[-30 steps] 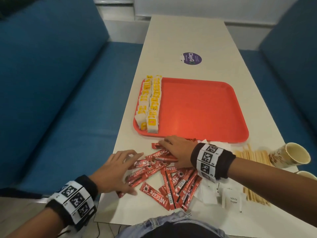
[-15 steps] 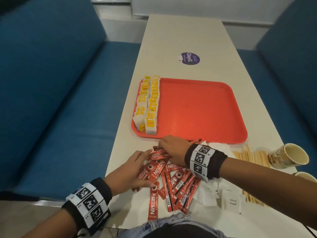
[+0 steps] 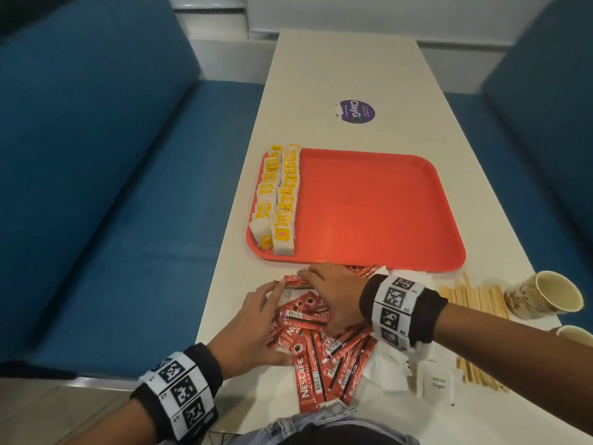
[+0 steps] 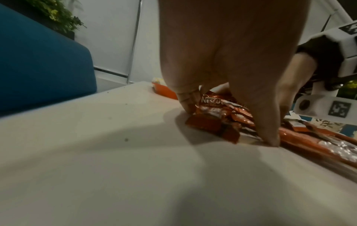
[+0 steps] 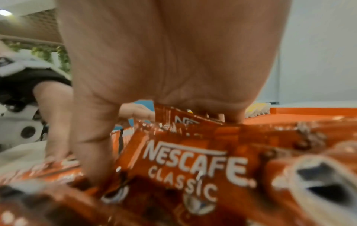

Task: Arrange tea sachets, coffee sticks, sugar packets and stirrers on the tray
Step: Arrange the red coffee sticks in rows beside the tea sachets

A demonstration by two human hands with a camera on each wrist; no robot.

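Right now both hands are down on the heap of coffee sticks (image 3: 316,335), which lies on the table (image 3: 346,69) just short of the tray (image 3: 378,216), not on it. The right hand (image 3: 330,295) lies palm-down over the far part of the heap, fingers reaching left onto a small bunch of sticks, and the left hand (image 3: 253,326) meets it from the other side, fingertips against the bunch's left end and thumb at the heap's near edge. Neither hand looks properly curled round anything; both seem to be pressing and herding with fairly straight fingers, though the right wrist view is too blurred to be sure no stick is pinched. What matters for the next move, I judge, is that the gathered bunch runs left to right between the two hands, while the tray's bare floor lies straight ahead of both, beyond the right hand's knuckles. The right hand is nearer the tray. Tea sachets (image 3: 277,200) already fill the tray's left edge; sugar packets (image 3: 436,382) and stirrers (image 3: 475,300) wait to the right of the right wrist.
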